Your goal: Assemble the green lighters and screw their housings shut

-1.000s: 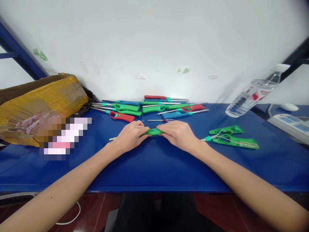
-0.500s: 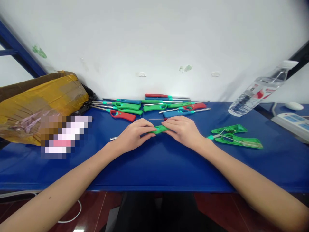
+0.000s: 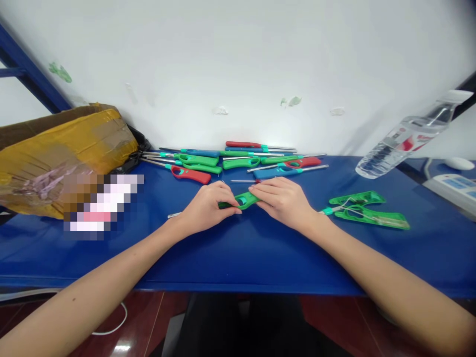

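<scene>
The left forearm point(image 3: 111, 280) and right forearm point(image 3: 375, 275) reach in from the lower corners and converge. The left hand point(image 3: 206, 207) and right hand point(image 3: 285, 201) sit palm-down, fingers curled in a pinch, fingertips nearly meeting.

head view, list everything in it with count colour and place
held lighter: one, green, between both hands, mid-table
loose lighters: about nine, green, blue, red, heaped by the wall
opened lighter: one, green, two shell halves, right of the hands
bottle: one, clear, red label, tilted at right rear
power strip: one, white, far right
box: one, brown with yellow tape, left
table: one, blue
left hand: grips the held lighter
right hand: grips the held lighter
</scene>
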`<state>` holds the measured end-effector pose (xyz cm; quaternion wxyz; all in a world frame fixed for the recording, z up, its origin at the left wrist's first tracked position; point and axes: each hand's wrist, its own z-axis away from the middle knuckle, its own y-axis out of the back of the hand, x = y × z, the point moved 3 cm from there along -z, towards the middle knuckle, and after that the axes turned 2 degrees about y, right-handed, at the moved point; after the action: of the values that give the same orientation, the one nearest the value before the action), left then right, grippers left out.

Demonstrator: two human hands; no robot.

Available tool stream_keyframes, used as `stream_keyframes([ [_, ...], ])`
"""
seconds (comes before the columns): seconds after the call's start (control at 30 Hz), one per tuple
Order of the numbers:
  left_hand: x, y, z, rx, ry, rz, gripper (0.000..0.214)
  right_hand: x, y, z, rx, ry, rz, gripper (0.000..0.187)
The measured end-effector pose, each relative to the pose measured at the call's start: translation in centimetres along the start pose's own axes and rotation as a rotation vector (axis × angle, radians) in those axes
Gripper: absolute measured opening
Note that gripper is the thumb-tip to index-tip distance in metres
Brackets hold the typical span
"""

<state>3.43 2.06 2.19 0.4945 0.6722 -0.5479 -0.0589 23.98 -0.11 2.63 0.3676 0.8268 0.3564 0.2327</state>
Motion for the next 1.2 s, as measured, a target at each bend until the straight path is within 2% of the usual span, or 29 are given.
stream_keyframes([
  [0.33,0.5,-0.2,0.3,0.04,-0.13,-0.193,0.012,0.0,0.1,0.0,0.024,0.02,0.098,0.019],
  [0.47,0.7,-0.2,0.3,0.111,-0.161,-0.291,0.016,-0.2,-0.2,0.1,0.003,0.016,0.116,0.019],
  [0.9,0.8,-0.1,0.7,0.2,-0.213,-0.364,0.013,-0.3,-0.6,0.1,-0.024,0.008,0.11,0.018],
  [0.97,0.7,0.0,0.6,0.186,-0.192,-0.318,0.015,-0.3,-0.5,0.1,-0.006,0.017,0.114,0.018],
  [1.1,0.4,-0.4,0.5,0.098,-0.184,-0.249,0.037,-0.7,-0.4,0.0,0.014,0.041,0.099,0.018],
  [1.2,0.3,-0.7,0.5,0.076,-0.236,-0.259,0.031,-1.0,-0.5,-0.2,0.036,0.046,0.073,0.019],
])
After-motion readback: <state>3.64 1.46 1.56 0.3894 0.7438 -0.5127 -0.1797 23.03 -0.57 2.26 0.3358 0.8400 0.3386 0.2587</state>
